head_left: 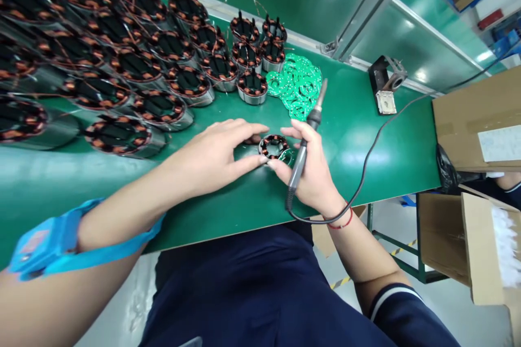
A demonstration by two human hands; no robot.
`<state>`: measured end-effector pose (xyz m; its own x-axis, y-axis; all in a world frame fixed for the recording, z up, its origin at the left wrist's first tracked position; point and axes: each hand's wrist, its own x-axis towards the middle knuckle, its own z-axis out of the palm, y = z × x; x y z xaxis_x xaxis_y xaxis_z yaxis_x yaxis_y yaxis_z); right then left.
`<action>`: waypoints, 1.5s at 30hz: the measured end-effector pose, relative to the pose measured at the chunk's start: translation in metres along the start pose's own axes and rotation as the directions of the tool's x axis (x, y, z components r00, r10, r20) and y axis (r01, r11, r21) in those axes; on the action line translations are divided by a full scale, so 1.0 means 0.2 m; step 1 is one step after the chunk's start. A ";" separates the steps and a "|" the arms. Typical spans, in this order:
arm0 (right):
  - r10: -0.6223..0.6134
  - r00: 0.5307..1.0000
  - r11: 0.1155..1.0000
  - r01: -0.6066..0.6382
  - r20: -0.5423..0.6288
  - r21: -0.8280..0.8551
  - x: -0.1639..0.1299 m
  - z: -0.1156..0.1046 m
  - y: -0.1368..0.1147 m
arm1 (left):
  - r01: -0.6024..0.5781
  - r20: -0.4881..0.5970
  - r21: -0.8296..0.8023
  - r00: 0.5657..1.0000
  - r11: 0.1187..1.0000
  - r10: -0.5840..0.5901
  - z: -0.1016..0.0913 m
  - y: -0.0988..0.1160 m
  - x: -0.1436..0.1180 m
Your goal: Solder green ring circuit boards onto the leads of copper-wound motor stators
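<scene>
A small motor stator [273, 146] with copper windings lies on the green table [228, 200], and a green ring board shows under its right side. My left hand [211, 154] rests on the table with thumb and fingers touching the stator's left side. My right hand [311, 171] grips a soldering iron [307, 138] with its tip pointing up and away, while its fingertips touch the stator's right side. The iron's black cable [366, 165] loops off to the right.
Several rows of wound stators [163, 65] fill the table's left and back. A heap of green ring boards [299, 87] lies behind the hands. A black iron stand [385, 87] sits at the right. Cardboard boxes [480, 119] stand beyond the table's right edge.
</scene>
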<state>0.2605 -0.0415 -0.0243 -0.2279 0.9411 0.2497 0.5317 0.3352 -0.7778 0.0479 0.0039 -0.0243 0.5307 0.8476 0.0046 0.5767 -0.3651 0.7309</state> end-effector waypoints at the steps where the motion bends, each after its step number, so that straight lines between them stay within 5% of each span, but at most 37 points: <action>1: 0.036 0.999 0.998 -0.035 0.012 -0.054 -0.02 -0.01 0.00 | 0.014 0.002 -0.013 1.000 1.000 -0.014 -0.01 0.00 0.00; 5: 0.229 0.970 0.968 -0.218 0.079 -0.122 -0.06 -0.10 0.02 | -0.005 0.062 0.030 0.998 1.000 0.003 -0.04 0.01 0.00; 9: 0.187 0.978 0.978 -0.176 0.093 -0.113 0.01 -0.20 0.03 | -0.070 0.206 -0.166 0.973 0.984 0.104 -0.05 0.04 0.00; 15: 0.017 0.991 0.920 0.035 0.130 -0.390 0.14 -0.18 -0.05 | 0.105 -0.026 -0.290 0.993 0.951 -0.117 0.03 0.03 0.02; 19: -0.055 0.980 0.863 0.142 0.190 -0.485 0.16 -0.09 -0.09 | 0.020 -0.056 -0.110 0.998 0.994 -0.027 0.08 0.03 0.04; 23: -0.084 0.971 0.876 0.179 0.223 -0.449 0.16 -0.08 -0.07 | 0.030 -0.054 -0.101 0.998 0.994 -0.035 0.09 0.04 0.04; 30: 0.022 1.000 0.941 -0.025 -0.013 -0.337 0.04 0.00 -0.01 | 0.008 -0.102 -0.166 0.995 0.986 -0.025 0.07 0.06 0.02; 38: -0.091 0.996 0.977 0.088 -0.006 -0.192 -0.06 0.03 0.01 | -0.104 -0.182 0.008 0.978 0.994 0.104 0.12 0.13 0.02; 45: -0.010 0.975 0.997 -0.008 -0.222 -0.081 -0.09 0.10 0.05 | -0.172 -0.106 0.068 0.978 0.983 0.178 0.08 0.11 0.01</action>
<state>0.2540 -0.0557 -0.0470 -0.0465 0.9241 0.3794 0.5980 0.3300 -0.7305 0.0720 -0.0097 -0.0191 0.5561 0.8049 0.2072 0.5181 -0.5307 0.6708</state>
